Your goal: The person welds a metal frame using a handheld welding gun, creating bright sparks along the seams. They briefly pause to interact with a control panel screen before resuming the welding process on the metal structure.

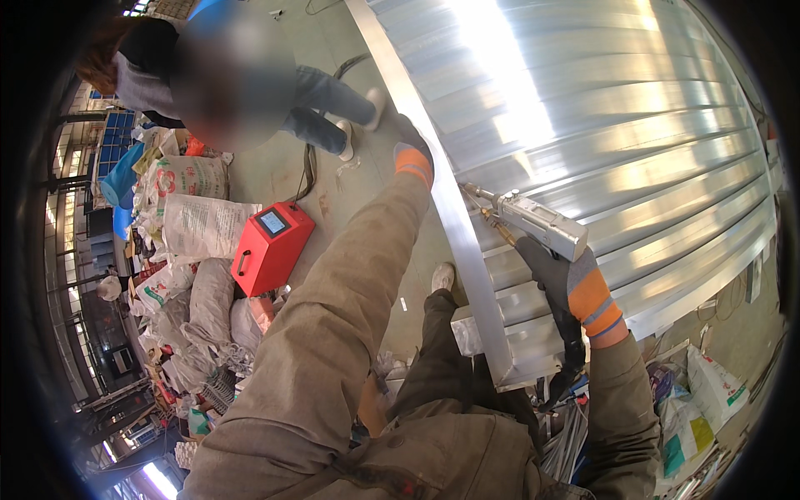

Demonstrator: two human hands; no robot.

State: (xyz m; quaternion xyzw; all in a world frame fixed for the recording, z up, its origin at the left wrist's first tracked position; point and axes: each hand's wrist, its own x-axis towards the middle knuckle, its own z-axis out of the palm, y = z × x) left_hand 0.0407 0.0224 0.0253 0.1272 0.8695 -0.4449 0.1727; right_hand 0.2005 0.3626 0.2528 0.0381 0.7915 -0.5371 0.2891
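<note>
My right hand (567, 279), in a grey glove with an orange cuff, is wrapped round a silver handheld welding gun (542, 221). The gun's narrow tip points left, close to the inner side of the metal frame (471, 250). Brass fittings sit under the gun's front, and a thick black cable (571, 342) hangs down from my hand. My left hand (414, 154), gloved the same way, reaches forward and grips the frame's left edge; its fingertips are partly hidden. Ribbed, shiny metal sheeting (583, 150) fills the framed panel.
A red box-shaped machine (273, 246) with a small screen stands on the floor at left. Behind it sacks (204, 225) are piled. A person in jeans (329, 104) is at far left, beside a black cable. More bags (712, 392) lie at lower right.
</note>
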